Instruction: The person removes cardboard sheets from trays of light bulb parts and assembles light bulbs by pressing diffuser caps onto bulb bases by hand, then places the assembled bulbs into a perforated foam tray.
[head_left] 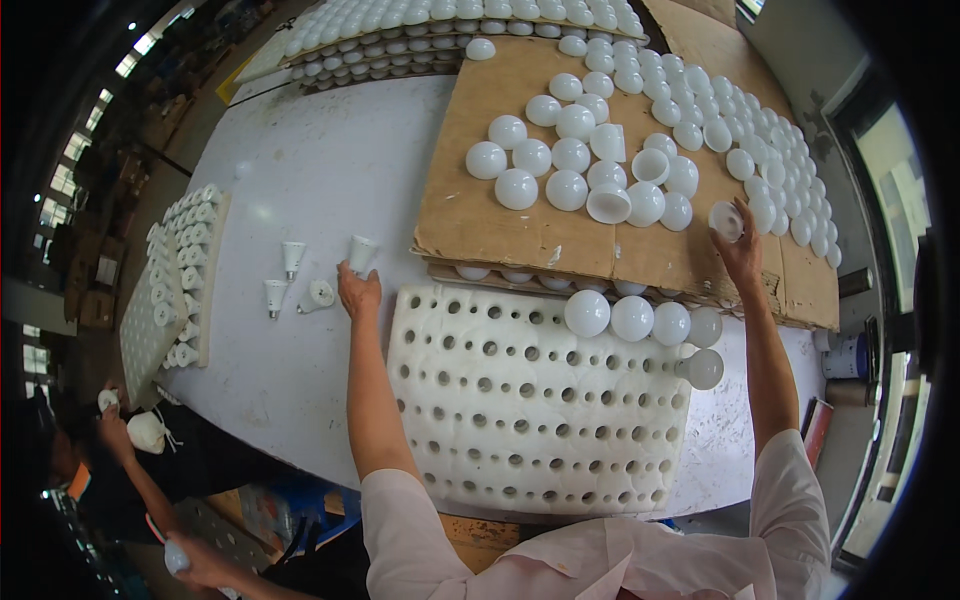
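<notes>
Two hands occupied: left hand (pixel 360 292) pinching white tapered bulb base (pixel 362 255), beyond far-left corner of white perforated foam block (pixel 505 367); right hand (pixel 741 256) gripping white hollow dome cover (pixel 725 222) over brown cardboard sheet (pixel 460 225), toward near-right corner.

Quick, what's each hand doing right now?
Left hand: closed, holding a white bulb base.
Right hand: closed, holding a white bulb dome.
</notes>
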